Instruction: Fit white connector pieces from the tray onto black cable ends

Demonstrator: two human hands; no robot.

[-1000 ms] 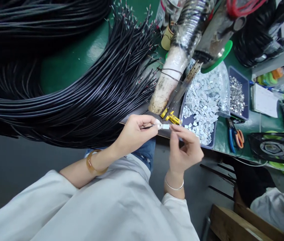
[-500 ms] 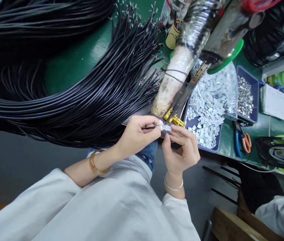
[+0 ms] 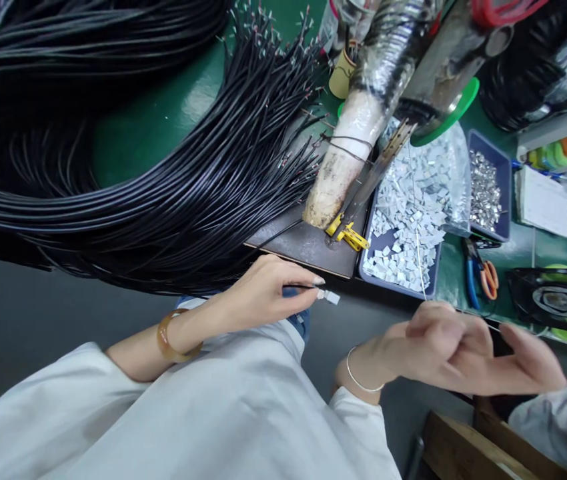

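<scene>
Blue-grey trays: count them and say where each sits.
2: a larger tray of white pieces at the table's front edge, and a smaller tray of metal parts beyond it to the right. Others may be hidden.

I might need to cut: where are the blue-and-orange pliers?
In the head view, at right: the pliers lie on the green table, right of the white-piece tray, below the silver-parts bin.

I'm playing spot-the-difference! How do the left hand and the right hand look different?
The left hand pinches a black cable with a small pale piece at its end; the right hand is apart from that cable.
The left hand looks fairly clear; the right hand is blurry.
The left wrist has a wide amber bangle, the right a thin silvery one.
Both come out of white sleeves.
</scene>
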